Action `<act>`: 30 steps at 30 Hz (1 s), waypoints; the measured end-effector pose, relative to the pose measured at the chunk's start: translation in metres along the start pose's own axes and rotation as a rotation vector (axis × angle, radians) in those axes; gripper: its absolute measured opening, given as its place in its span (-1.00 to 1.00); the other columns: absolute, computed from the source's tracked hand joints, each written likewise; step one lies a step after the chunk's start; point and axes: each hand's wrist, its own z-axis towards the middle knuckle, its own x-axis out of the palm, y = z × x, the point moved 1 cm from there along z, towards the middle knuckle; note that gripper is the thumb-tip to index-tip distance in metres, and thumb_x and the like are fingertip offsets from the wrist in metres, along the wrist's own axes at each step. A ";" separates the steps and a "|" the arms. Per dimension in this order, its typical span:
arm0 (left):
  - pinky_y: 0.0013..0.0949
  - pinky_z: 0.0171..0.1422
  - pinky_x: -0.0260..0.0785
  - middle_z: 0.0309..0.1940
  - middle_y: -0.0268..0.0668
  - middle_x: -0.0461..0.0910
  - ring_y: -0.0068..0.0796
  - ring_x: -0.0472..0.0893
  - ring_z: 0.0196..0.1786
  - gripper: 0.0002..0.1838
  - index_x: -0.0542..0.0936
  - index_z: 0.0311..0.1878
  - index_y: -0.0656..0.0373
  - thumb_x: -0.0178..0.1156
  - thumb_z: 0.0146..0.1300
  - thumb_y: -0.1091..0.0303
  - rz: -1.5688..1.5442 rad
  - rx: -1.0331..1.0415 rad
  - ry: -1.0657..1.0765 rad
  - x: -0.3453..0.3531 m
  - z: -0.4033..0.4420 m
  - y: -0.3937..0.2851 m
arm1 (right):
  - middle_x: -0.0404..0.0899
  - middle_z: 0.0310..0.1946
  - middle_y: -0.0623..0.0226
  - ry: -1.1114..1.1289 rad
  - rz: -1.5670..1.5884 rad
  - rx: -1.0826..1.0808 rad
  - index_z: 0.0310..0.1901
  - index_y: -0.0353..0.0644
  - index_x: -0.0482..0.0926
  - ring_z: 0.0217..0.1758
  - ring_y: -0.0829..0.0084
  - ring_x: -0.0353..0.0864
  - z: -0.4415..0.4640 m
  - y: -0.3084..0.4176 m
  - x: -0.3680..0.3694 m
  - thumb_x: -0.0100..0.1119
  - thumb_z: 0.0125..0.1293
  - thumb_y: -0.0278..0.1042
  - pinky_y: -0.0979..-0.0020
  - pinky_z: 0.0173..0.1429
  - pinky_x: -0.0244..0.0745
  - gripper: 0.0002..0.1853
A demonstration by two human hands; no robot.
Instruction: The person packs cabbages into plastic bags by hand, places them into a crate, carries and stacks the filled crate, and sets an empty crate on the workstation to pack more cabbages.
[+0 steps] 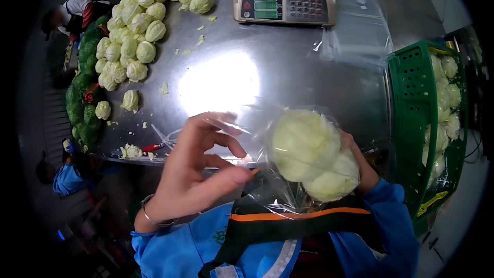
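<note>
Two pale green cabbages [303, 144] sit inside a clear plastic bag [262, 146], held over the near edge of the metal table. My right hand [360, 162] supports the bagged cabbages from their right side, its fingers mostly hidden behind them. To the left of the bag is my left hand [203, 162], with a metal bracelet at the wrist. Its fingers are curved and apart, beside the loose plastic at the bag's mouth, and no grip on the film shows.
Cabbages [128, 33] are heaped at the table's back left, beside green net sacks [87, 92]. A digital scale [285, 7] and flat plastic bags [357, 25] lie at the back. Red-handled scissors [151, 148] rest front left; a green crate [411, 90] stands right. People are at left.
</note>
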 end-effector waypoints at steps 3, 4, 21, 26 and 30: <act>-0.48 -0.21 0.44 -0.18 -0.24 0.48 -0.47 0.49 -0.16 -0.42 0.39 0.06 0.27 0.40 -0.02 0.35 0.398 0.102 0.108 0.005 0.017 0.007 | 0.08 0.30 -0.09 -0.004 -0.035 0.015 0.37 -0.20 -0.05 0.27 0.01 0.29 0.004 0.004 0.001 0.38 -0.22 -0.33 0.13 0.26 0.34 0.08; -0.48 -0.19 0.44 -0.21 -0.26 0.47 -0.45 0.50 -0.20 -0.45 0.42 0.04 0.25 0.41 -0.04 0.38 0.496 0.139 0.144 0.007 0.021 0.010 | 0.08 0.30 -0.09 -0.006 -0.045 0.021 0.37 -0.20 -0.05 0.27 0.01 0.29 0.005 0.005 0.000 0.38 -0.22 -0.33 0.13 0.26 0.34 0.08; -0.58 -0.55 0.21 -0.38 -0.24 0.59 -0.56 0.52 -0.51 -0.64 0.47 -0.05 0.28 0.30 0.06 0.48 0.044 -0.450 0.077 -0.012 0.014 0.000 | 0.09 0.30 -0.06 -0.364 -0.138 -0.022 0.37 -0.17 -0.05 0.26 0.03 0.30 -0.003 0.013 0.044 0.42 -0.19 -0.25 0.10 0.23 0.37 0.08; -0.35 -0.35 0.46 -0.16 0.11 0.55 -0.24 0.61 -0.33 -0.72 0.52 -0.11 0.43 0.14 0.19 0.40 0.019 0.363 0.603 -0.020 0.007 -0.019 | 0.08 0.31 -0.02 -0.664 -0.259 -0.024 0.39 -0.17 -0.08 0.30 0.08 0.24 0.000 0.017 0.096 0.40 -0.19 -0.26 0.13 0.28 0.29 0.10; -0.08 0.33 0.13 0.17 0.23 0.31 0.07 0.26 0.30 -0.41 0.36 0.15 0.52 0.02 0.27 0.13 -0.312 0.008 0.799 -0.020 0.007 -0.006 | 0.08 0.32 0.00 -0.547 -0.307 0.007 0.39 -0.17 -0.08 0.32 0.11 0.21 -0.001 0.020 0.089 0.38 -0.19 -0.29 0.16 0.31 0.23 0.09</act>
